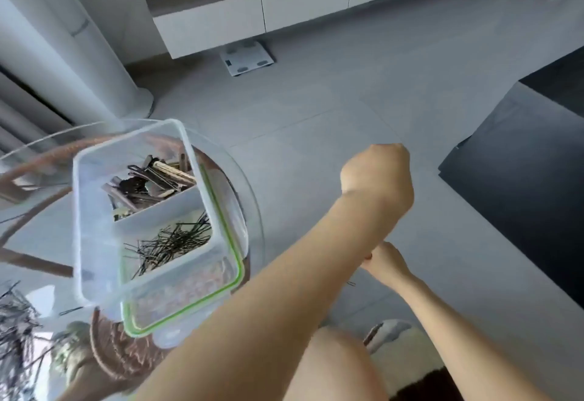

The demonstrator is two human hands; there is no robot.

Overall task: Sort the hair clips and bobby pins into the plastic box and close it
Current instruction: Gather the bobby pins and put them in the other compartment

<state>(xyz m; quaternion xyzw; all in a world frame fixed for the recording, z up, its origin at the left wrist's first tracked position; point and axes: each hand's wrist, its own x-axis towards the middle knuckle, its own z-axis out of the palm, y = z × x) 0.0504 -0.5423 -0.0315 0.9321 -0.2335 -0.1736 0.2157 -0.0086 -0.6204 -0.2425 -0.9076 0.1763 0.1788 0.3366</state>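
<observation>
Plastic box [94, 211] open at desk [252, 211] right edge, clips and pins in separate compartments. Left hand [376, 173] fisted, empty-looking. Right hand [385, 263] beneath left forearm; grip unclear.

Clear plastic box [94, 211] on glossy glass table [249, 198]
</observation>
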